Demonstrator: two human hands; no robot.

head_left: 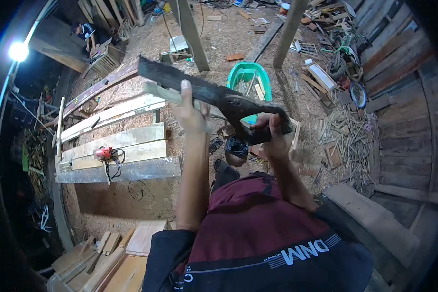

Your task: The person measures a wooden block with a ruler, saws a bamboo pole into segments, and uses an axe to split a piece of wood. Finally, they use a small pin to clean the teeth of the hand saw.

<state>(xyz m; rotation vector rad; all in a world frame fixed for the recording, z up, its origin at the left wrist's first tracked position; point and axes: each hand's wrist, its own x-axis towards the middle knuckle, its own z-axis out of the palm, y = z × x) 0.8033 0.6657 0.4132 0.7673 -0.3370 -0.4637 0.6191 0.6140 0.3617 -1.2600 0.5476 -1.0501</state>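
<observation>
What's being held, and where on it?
A long dark piece: the left hand grips its straight section, the right hand its branching end. Exactly what the piece is, I can't tell.

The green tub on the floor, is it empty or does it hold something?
Not empty: pale wood pieces show inside the green tub.

On my remote feed I read the handsaw (204, 91) as dark, matt and rough. The basin (232, 74) shows me smooth green plastic with some gloss, and the black bag (236, 144) looks like thin, shiny plastic. I see bare, pale wood in the planks (126, 141), red plastic on the power tool (102, 154), matt maroon cloth in the shirt (248, 209), and rough boards in the wall (404, 129).
</observation>
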